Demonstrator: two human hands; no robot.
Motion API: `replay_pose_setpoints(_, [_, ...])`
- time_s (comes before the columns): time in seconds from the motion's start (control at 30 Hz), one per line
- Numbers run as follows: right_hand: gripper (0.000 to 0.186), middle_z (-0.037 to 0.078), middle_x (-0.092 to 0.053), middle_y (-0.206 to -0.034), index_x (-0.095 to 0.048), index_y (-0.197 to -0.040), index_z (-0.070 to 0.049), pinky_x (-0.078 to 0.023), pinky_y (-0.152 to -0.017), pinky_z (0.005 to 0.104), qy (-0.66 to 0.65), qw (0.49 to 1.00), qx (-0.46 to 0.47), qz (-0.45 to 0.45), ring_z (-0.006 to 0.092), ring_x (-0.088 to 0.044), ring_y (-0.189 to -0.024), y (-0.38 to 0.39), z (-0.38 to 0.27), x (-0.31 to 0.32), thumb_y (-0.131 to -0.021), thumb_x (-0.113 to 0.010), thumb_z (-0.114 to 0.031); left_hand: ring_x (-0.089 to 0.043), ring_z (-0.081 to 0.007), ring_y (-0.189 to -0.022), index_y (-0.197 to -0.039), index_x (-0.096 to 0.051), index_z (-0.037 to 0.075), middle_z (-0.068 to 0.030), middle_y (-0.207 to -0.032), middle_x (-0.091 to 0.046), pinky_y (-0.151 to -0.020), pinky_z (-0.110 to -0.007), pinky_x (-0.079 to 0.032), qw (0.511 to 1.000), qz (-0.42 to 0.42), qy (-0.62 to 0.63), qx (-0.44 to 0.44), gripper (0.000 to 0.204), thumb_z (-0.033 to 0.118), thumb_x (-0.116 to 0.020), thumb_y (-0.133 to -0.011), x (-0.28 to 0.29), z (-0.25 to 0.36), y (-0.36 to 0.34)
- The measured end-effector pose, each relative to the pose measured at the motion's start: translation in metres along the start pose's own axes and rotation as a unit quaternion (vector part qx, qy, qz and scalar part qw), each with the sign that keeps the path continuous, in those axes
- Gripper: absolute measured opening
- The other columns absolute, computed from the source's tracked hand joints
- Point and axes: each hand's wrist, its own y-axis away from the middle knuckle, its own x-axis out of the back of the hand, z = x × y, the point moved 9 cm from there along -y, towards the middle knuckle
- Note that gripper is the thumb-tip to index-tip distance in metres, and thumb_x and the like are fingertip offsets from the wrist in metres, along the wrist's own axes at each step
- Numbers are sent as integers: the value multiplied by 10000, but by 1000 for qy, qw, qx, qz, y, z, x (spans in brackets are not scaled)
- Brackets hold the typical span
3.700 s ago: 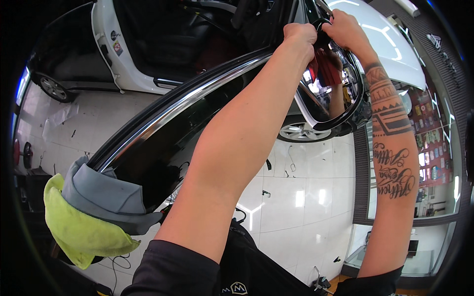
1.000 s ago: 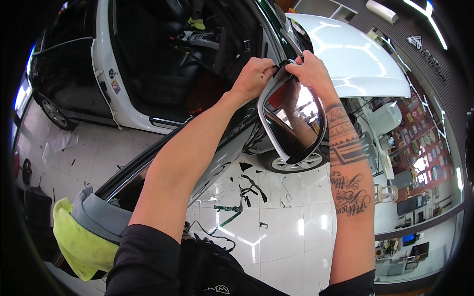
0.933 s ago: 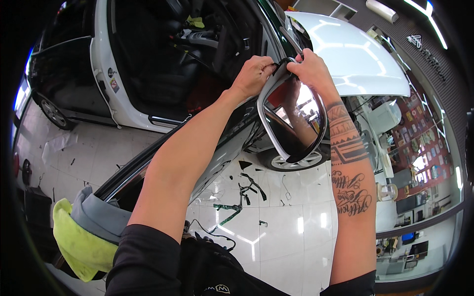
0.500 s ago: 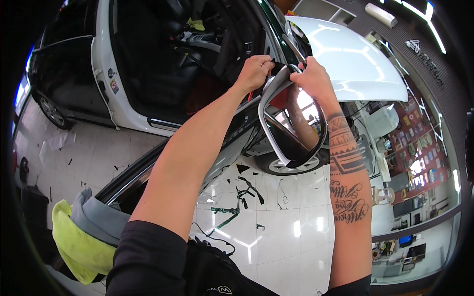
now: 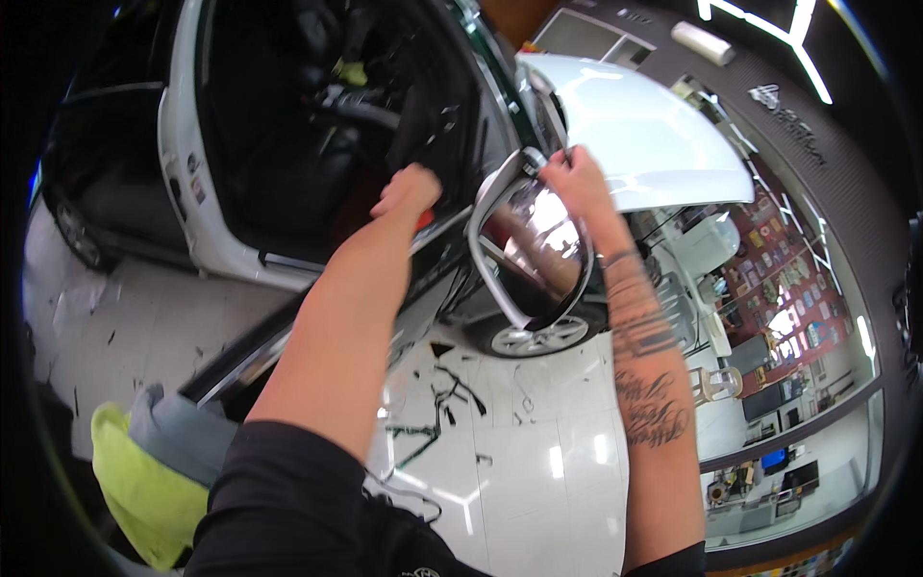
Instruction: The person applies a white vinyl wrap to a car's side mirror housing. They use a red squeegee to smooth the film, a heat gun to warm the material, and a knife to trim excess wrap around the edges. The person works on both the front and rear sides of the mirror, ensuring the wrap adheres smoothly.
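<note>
A side mirror [image 5: 534, 236] with a pale rim stands out from the car's dark door [image 5: 433, 279]. At its top edge my right hand [image 5: 575, 183] is closed, with fingertips against the housing and a small dark piece by the thumb. What it pinches is too small to make out. My left hand [image 5: 409, 190] is apart from the mirror, over the door's inner side, its fingers curled and blurred. An orange-red thing [image 5: 424, 220] shows just below it; I cannot tell whether the hand holds it.
The dark cabin with its seats [image 5: 279, 154] lies to the left. A raised white hood [image 5: 644, 125] is beyond the mirror. Dark film scraps [image 5: 447, 394] litter the tiled floor. Grey and yellow-green cloths [image 5: 135, 490] hang over the door's near end.
My left hand has drawn back from the mirror's top toward the cabin, leftward and nearer. My right hand remains at the mirror's top edge. The whole view has shifted somewhat.
</note>
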Motion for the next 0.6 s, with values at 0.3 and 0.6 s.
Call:
replay_pose_setpoints(0.3, [194, 275, -662, -871, -534, -953, -2, -473, -752, 548, 30, 990, 31, 132, 475, -632, -846, 26, -17, 10, -926, -500, -191, -635, -236, -625, -812, -765, 26, -118, -734, -694, -562, -397, -494, 910, -263, -134, -292, 111, 53, -745, -706, -20, 59, 3])
replay_pose_setpoints(0.6, [223, 212, -649, -798, -561, -942, -3, -473, -694, 479, -64, 970, 70, 226, 386, -625, -743, 44, -20, 45, -937, -518, -221, -540, -206, -568, -819, -722, 23, -105, -689, -605, -553, -361, -437, 939, -123, 215, -238, 231, 212, -595, -778, 96, 66, 58])
